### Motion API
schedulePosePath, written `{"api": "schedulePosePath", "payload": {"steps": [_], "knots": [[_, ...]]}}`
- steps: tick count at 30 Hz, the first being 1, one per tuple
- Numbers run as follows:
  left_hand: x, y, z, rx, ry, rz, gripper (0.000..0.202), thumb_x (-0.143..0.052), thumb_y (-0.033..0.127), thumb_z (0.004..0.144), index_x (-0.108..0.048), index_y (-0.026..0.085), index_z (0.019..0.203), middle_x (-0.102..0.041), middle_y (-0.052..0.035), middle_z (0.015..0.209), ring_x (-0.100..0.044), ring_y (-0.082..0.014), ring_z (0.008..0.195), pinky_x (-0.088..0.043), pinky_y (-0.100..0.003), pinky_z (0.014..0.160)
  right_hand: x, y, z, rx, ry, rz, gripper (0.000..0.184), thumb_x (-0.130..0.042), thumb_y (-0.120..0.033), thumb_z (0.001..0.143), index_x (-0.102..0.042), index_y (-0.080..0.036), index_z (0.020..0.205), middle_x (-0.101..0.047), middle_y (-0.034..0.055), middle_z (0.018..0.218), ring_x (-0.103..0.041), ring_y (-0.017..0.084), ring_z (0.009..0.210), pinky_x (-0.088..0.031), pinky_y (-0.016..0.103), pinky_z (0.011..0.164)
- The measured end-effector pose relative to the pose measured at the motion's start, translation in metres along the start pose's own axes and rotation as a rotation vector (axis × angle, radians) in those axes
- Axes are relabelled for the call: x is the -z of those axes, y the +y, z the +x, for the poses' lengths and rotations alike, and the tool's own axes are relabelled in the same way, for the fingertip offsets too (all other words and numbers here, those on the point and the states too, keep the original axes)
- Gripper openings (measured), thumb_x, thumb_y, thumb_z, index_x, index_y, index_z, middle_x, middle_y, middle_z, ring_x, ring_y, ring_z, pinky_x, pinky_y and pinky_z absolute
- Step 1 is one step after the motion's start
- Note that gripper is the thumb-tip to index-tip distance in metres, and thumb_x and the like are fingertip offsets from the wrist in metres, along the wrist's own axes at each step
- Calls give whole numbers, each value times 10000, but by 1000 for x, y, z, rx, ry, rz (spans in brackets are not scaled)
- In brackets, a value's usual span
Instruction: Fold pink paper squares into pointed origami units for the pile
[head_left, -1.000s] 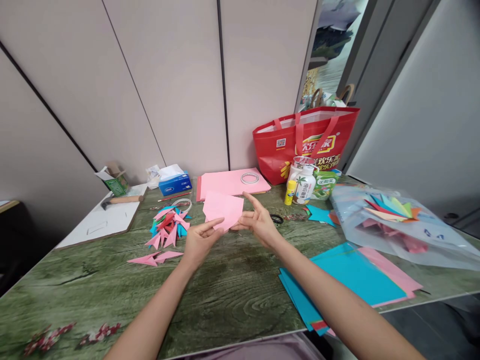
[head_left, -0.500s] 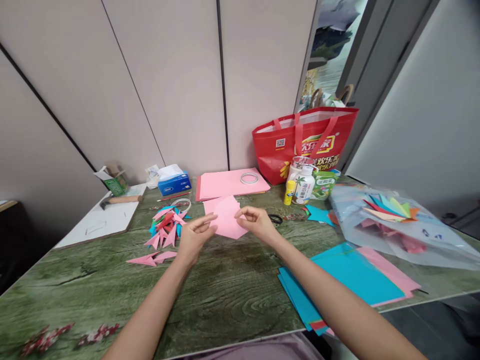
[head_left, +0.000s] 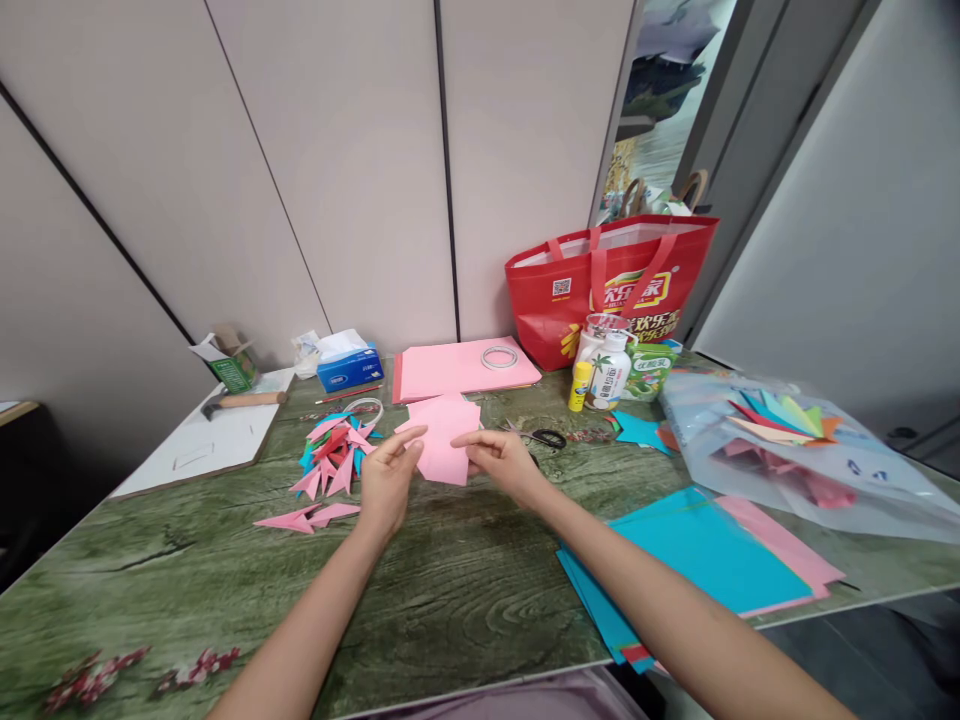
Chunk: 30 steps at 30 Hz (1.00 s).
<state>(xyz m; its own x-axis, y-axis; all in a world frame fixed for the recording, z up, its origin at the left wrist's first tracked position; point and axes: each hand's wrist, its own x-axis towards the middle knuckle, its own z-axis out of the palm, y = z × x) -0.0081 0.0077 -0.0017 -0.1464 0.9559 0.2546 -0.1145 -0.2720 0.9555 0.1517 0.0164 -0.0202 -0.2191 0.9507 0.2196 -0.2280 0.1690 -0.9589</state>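
"Pinching that pink paper [head_left: 448,462] from two sides?"

"Yes. The left hand [head_left: 388,482] has thumb and fingers clamped on its left edge; the right hand [head_left: 511,464] grips its right edge likewise. It's held up to the right of the pile [head_left: 337,462]."

"How far along?"

"I'd call this piece part-folded: broad and flat, with an angular outline. The pile's narrow pieces look finished, as do the pink darts [head_left: 289,520] just in front of it. What's left, I judge, is this fold, plus any of the pink stack [head_left: 442,370] behind and right of the pile, and the loose sheets [head_left: 697,550] well to its right."

"Counts?"

"One paper in hand. Two darts, apparently. The pile overlaps too much to number; so do the sheets. A near tape roll [head_left: 381,411] at the pile's back edge and a far tape roll [head_left: 499,367] off to its right make two. One hammer [head_left: 251,399] left of it, one tissue box [head_left: 350,371] behind, one scissors [head_left: 550,438] to its right."
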Motion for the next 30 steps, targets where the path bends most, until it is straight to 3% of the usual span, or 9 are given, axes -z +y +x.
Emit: {"api": "schedulePosePath", "payload": {"steps": [3,7,10,15,20,25,30], "knots": [[0,3,2,30,57,-75,248,-706,254,567,-694,135,784,-667,-52,711,-569,-138,649,-425,-230,573,-1,3,-1,-23,-93,63,219,-622,-285,633,-647,-158,809,-576,-29,600,-581,111,578,-516,296,633],[0,10,0,97,-76,-144,347,-700,225,584,-661,140,918,-656,-48,752,-570,-133,653,-425,-225,575,-1,3,-3,-8,-127,49,248,-654,-260,609,-637,-154,833,-593,-16,638,-590,115,611,-516,292,651],[0,10,-2,105,-151,-133,415,-693,212,595,-629,137,998,-653,-57,782,-572,-134,645,-432,-232,586,-1,0,-3,80,-105,-92,248,-686,-256,584,-650,-158,809,-620,23,750,-581,128,670,-503,252,620],[3,5,1,124,-143,-145,381,-688,215,602,-640,131,970,-657,-86,882,-575,-136,675,-431,-234,600,4,-2,-4,165,-96,-308,259,-702,-282,584,-679,-172,817,-586,57,875,-554,132,693,-467,201,529],[4,8,0,185,-200,-162,475,-709,183,576,-617,129,1038,-662,-52,742,-580,-143,680,-437,-241,628,7,-2,-4,265,-131,-467,265,-701,-301,607,-690,-195,850,-587,59,869,-534,124,673,-449,213,553],[4,11,-1,225,-263,-208,561,-720,136,552,-581,124,1095,-652,-35,713,-592,-153,715,-452,-231,649,6,-4,-4,301,-88,-475,204,-663,-334,658,-700,-188,796,-598,51,782,-516,123,654,-424,203,518],[4,12,0,275,-278,-266,574,-709,108,567,-557,130,1119,-665,-66,856,-596,-160,802,-453,-238,714,8,-4,-6,368,-185,-462,270,-657,-318,667,-670,-229,921,-527,84,1024,-529,161,804,-479,249,596]]}}
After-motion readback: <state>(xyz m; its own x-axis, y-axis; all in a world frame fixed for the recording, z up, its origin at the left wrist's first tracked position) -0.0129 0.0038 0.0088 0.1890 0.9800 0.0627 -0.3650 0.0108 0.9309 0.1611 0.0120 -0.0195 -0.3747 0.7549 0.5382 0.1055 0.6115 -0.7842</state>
